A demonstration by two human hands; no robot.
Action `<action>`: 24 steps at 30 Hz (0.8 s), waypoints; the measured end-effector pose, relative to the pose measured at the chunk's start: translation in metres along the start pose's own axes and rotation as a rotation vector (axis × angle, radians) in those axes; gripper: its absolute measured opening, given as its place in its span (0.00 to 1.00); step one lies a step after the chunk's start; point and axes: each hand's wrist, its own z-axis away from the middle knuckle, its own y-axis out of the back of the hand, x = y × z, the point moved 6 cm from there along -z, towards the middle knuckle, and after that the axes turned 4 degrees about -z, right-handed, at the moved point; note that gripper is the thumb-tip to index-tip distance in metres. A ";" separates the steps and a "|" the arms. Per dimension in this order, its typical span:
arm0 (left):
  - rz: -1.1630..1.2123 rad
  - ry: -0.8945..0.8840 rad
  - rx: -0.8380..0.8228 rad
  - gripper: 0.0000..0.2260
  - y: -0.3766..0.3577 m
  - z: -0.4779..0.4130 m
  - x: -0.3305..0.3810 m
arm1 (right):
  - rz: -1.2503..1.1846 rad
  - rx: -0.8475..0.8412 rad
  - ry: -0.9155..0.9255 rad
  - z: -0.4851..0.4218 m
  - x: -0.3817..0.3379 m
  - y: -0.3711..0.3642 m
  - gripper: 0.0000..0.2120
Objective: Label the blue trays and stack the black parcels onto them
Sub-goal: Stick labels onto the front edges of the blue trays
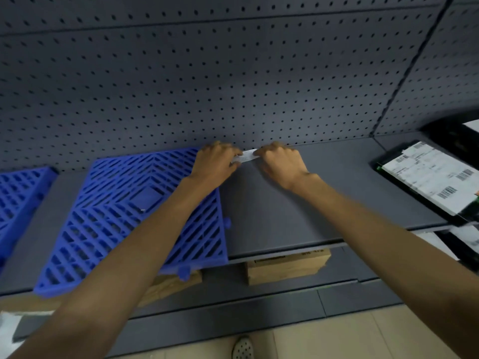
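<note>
Though cut off by the frame edge, far-left blue tray (pixel 20 193): flat on the shelf (pixel 285 216), well left of both hands, and I can spot no label on it.
Blue lattice tray (pixel 116 216): lying under the left forearm, back right corner just beneath the left hand.
Left hand (pixel 215 161): fingers curled, pinching the left end of the strip.
Label strip (pixel 246 156): white, stretched between the two hands, right by the tray's back corner. Whether it touches anything yet, I cannot tell.
Right hand (pixel 280 161): fingers curled, pinching the right end over bare shelf.
Doing it well: I'd say keep the strip taut, land the left end on a solid rib rather than across the slots, then smooth toward the right hand so nothing wrinkles.
Black parcel (pixel 425 174): well right of the right hand, white shipping sheet up, not yet stacked.
</note>
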 end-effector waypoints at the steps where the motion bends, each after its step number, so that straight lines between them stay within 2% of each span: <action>1: -0.001 0.004 -0.011 0.16 -0.004 -0.004 -0.002 | 0.001 -0.001 0.008 -0.007 0.001 -0.003 0.18; 6: -0.023 0.019 -0.043 0.19 -0.019 -0.015 -0.007 | 0.042 0.030 0.035 -0.027 0.000 -0.010 0.15; 13: 0.056 0.045 0.001 0.17 -0.020 -0.018 -0.010 | 0.032 0.087 0.020 -0.031 0.002 -0.006 0.13; 24: 0.094 0.092 0.119 0.13 0.025 0.012 -0.003 | 0.021 0.144 0.014 -0.002 -0.012 0.037 0.11</action>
